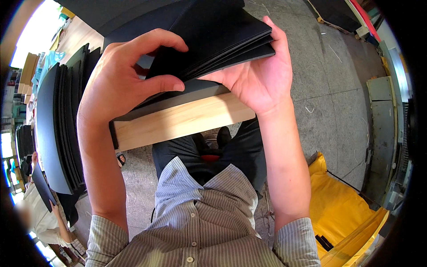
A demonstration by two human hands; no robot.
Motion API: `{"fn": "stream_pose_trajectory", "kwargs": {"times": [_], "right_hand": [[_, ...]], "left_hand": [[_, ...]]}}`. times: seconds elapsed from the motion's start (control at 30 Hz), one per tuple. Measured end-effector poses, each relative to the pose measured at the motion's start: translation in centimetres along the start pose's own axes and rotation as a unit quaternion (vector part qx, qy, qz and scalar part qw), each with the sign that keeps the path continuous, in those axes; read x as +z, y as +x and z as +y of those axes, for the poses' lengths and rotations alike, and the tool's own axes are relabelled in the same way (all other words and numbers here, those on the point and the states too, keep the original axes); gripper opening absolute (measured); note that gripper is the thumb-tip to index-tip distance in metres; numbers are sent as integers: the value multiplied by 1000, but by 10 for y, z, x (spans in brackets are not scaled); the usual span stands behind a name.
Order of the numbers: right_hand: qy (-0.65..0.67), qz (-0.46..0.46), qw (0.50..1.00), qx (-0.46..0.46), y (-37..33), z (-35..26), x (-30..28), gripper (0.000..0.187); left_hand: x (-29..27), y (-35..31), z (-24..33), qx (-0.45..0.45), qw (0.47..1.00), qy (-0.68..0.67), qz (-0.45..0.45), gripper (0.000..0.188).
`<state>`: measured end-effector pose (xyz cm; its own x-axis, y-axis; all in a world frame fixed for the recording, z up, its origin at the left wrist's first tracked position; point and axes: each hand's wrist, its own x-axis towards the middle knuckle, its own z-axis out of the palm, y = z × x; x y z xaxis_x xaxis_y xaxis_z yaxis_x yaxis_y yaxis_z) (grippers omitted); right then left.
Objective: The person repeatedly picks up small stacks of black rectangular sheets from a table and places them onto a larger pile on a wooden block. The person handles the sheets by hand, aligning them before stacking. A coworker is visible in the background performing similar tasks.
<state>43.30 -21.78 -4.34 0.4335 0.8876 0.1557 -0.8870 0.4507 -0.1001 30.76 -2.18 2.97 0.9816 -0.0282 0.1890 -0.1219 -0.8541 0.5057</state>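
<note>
A stack of thin black sheets [218,42], several deep, is held up in front of me, its layered edges slightly fanned at the right end. My left hand [115,73] curves around the left part of the stack, thumb at the lower edge and fingers over the top. At the right end my right hand [267,73] grips it, with the palm beneath and the fingers up along the short edge; some of its fingers are hidden. Below both hands lies a dark grey board [195,96] on a light wooden work surface [178,122].
Tall piles of curved-looking black sheets [58,129] stand at the left. Beyond them a person [49,216] holds a dark panel. A yellow fabric-like container [338,202] sits at the lower right, and a grey cabinet [381,120] stands on the concrete floor [320,89].
</note>
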Motion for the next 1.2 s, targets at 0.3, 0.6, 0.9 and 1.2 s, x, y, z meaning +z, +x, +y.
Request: {"fn": "stream_pose_trajectory", "kwargs": {"times": [0.3,0.6,0.9,1.2], "right_hand": [[-40,12,999,-9,1,1,1,63],[-37,14,999,-12,2,2,2,63],[-32,22,999,-12,3,2,1,61],[-16,-2,1000,-6,2,1,-4,61]], "left_hand": [[0,2,-5,-4,998,-56,-4,54],[-2,2,-6,-22,998,-61,-7,55],[-4,3,-9,-38,995,-96,-13,54],[-4,3,-8,-64,993,-103,-7,56]]}}
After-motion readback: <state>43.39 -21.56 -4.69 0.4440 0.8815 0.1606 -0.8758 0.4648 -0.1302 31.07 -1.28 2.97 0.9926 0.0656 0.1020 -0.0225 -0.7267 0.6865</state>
